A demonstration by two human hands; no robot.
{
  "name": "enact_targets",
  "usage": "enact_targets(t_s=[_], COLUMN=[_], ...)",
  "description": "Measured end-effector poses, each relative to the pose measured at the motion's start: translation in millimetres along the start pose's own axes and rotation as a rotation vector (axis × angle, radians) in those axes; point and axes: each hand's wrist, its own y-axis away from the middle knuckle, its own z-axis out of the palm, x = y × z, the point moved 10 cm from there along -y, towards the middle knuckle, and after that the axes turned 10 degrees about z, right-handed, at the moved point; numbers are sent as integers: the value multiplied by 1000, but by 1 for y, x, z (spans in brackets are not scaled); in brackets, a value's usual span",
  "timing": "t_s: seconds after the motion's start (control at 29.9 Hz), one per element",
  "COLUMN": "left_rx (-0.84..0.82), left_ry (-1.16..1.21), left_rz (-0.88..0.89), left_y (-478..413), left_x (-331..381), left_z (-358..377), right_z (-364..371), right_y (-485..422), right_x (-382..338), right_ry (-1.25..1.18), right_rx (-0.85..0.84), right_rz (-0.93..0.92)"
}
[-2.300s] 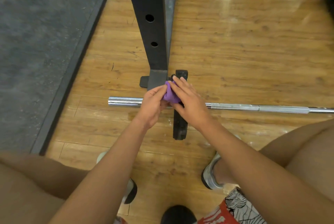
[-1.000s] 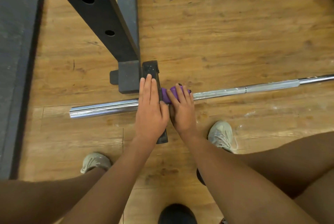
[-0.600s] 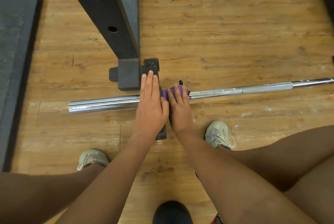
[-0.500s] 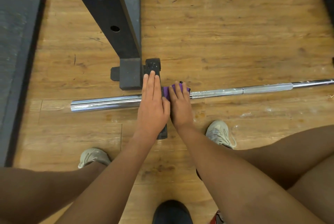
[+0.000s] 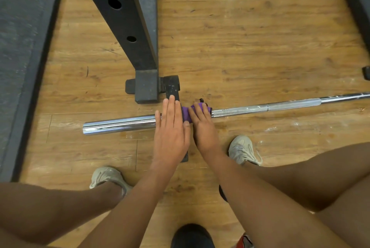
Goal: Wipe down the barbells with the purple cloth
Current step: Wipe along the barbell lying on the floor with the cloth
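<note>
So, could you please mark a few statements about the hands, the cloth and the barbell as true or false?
1. The barbell lies on the wooden floor. True.
2. The left hand grips the purple cloth. False: the right hand grips it; the left hand lies flat.
3. The cloth lies loose on the floor. False: it wraps the bar beside the black plate.
4. A black rack post stands just beyond the plate. True.

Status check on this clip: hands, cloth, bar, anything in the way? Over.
Left hand flat on weight plate, fingers straight. Right hand grips purple cloth around barbell, just right of plate. Rack post close beside plate.
</note>
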Motion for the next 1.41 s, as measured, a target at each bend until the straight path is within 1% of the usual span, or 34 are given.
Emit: enact_targets(t_s=[0.1,0.23,0.4,0.5,0.6,0.7,0.8,0.87,0.94,1.0,1.07,1.17,1.3,1.41], left_rx=[-2,-34,-55,-48,-36,-19,-1,8,0,-13,-4,-3,-88,-110], left_ry=[17,47,31,33,31,-7,0,48,90,101,132,202,177,151], left_rz=[3,3,-9,-2,-32,-32,-29,-34,-25,-18,-43,-91,-48,-51], left_y=[-15,-27,-21,-13,0,11,25,33,42,47,44,21,-5,-3], left_x=[-2,-9,-5,-2,2,12,16,17,17,17,14,4,-1,0], left_z=[-7,-7,-5,-4,0,1,6,9,11,9,2,-8,-8,-7], right_z=[-1,2,-3,-8,-7,-1,1,0,0,1,2,5,0,-1], right_y=[18,10,-11,-6,25,41,30,16,13,23,39,49,47,37], right_x=[1,-3,-9,-10,-3,4,1,-1,0,3,7,8,4,5], right_ry=[-70,24,34,42,-3,-29,22,43,92,116,82,99,150,125], right_rx=[7,-38,-106,-111,-56,-31,-48,-99,-135,-124,-81,-53,-71,-88], right_rz=[13,56,143,117,34,38,68,84,53,-4,-28,-29,-54,-40])
